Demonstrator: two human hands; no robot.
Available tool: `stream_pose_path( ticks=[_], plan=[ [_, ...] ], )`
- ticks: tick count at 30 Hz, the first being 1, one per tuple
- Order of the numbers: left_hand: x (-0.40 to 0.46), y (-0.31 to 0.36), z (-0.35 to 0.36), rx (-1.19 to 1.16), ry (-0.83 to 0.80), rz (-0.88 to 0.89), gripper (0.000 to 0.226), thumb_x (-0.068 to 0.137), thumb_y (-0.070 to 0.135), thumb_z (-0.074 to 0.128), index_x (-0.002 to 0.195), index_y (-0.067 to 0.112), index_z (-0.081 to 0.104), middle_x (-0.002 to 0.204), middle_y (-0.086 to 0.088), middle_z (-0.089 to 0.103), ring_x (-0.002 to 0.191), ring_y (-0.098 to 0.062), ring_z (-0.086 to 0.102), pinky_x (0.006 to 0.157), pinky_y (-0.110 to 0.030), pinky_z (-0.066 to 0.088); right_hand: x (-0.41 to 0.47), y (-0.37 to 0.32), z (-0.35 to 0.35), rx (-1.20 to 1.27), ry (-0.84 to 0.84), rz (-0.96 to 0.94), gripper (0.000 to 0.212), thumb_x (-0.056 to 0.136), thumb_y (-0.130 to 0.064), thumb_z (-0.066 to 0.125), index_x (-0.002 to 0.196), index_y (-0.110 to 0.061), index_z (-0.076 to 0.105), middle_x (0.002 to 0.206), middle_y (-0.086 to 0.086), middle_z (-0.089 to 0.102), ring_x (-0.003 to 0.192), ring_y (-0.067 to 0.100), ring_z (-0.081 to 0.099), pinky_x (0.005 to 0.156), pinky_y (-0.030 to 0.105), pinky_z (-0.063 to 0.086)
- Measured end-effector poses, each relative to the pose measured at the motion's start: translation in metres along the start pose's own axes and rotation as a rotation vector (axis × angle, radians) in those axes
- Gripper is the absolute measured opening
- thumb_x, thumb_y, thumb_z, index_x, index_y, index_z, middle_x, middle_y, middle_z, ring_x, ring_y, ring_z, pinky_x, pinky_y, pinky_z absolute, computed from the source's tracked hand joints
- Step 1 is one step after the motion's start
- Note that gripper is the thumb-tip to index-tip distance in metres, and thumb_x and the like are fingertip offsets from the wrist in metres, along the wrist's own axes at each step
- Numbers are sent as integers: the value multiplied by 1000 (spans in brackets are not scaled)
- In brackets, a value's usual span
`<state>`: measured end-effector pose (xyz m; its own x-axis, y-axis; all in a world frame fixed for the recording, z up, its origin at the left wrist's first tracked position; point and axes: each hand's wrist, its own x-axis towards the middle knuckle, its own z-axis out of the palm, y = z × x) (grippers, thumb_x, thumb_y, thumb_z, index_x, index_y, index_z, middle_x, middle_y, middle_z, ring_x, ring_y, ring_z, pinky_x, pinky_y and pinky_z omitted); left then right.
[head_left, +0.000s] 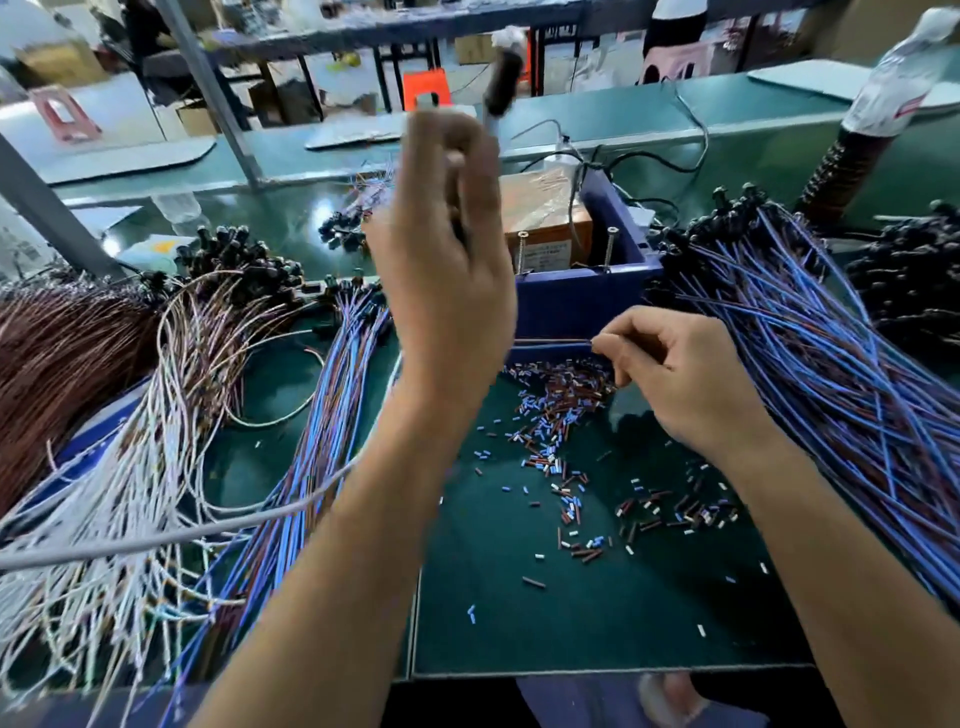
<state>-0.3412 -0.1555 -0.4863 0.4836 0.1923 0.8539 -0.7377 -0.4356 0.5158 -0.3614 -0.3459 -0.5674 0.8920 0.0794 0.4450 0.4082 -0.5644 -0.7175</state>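
**A:** Where is the thing to handle?

**B:** On the green worktop (571, 623) a big bundle of blue wires (831, 364) lies at the right. In the middle stands a blue box (587, 296), with many small cut pieces (561, 400) before it. Just above those pieces is one thin wire (550, 341), level, with its end toward the box.

**A:** And the grip?

**B:** The right hand (691, 379) pinches the wire narrowly between thumb and fingertips. The left hand (447, 260) is raised with curled fingers, but it is blurred, so I cannot tell what it holds.

**A:** How will the wire handle?

**B:** I think it is very light and soft, so it bends easily and is a little slippery. It is better to take it close to the end, so that the short free part stays straight.
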Motion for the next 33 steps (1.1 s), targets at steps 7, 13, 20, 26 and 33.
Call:
stream_pose_path(
  ticks=[7,13,20,26,33],
  plan=[
    [-68,-16,19,198,-490,67,23,107,21,50,102,2,64,89,-4,63,73,-31,60,60,-46,51,-7,9,7,100,50,-11,12,99,-22,70,88,-20,74,71,-8,67,64,8,60,62,20,46],
    [-82,-31,14,242,-538,28,22,108,27,49,97,9,58,70,2,61,60,-28,56,52,-45,46,-10,5,21,129,108,-15,6,95,-24,74,91,-20,76,77,-11,74,72,4,70,66,16,52],
    [-81,-42,8,257,-402,-53,22,106,25,56,93,8,60,64,7,53,56,-23,52,53,-45,44,-10,12,16,359,165,198,15,93,-27,78,79,-24,78,70,0,75,48,9,60,50,22,49],
    [-80,-46,10,67,-443,-149,18,100,28,68,93,11,69,70,8,66,64,-12,64,62,-40,52,-12,12,15,527,192,307,19,91,-32,80,77,-20,78,64,9,72,43,15,57,41,26,48],
    [-82,-50,8,-35,-486,-289,14,92,24,76,82,16,73,64,9,69,63,-11,68,63,-31,55,-15,11,13,446,208,307,31,87,-45,82,73,-18,75,59,9,69,40,17,56,39,27,47]
  ],
)
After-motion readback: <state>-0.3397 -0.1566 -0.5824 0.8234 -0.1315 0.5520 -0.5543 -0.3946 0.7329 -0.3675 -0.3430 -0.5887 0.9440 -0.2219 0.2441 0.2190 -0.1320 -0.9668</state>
